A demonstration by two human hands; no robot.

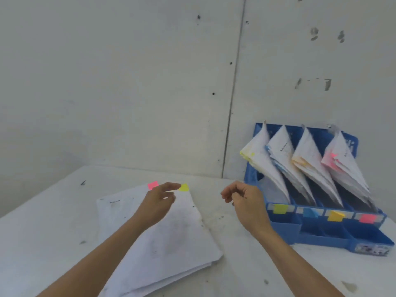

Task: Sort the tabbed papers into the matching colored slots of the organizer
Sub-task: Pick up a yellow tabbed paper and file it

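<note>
On worktop (53, 211): left hand (157, 202) fingers loose over white paper stack (171, 232), yellow tab (183, 187); right hand (246, 202) curled, empty; next: pinch top sheet, file in blue plastic organizer (321, 234)

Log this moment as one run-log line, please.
stage: picking next sheet | left hand: on paper stack, fingertips by yellow-green tab | right hand: empty, loosely curled | organizer: four slots filled

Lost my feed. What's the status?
Both hands empty: left hand over paper stack, right hand hovering. Organizer slots part filled. Nothing blocking.
</note>
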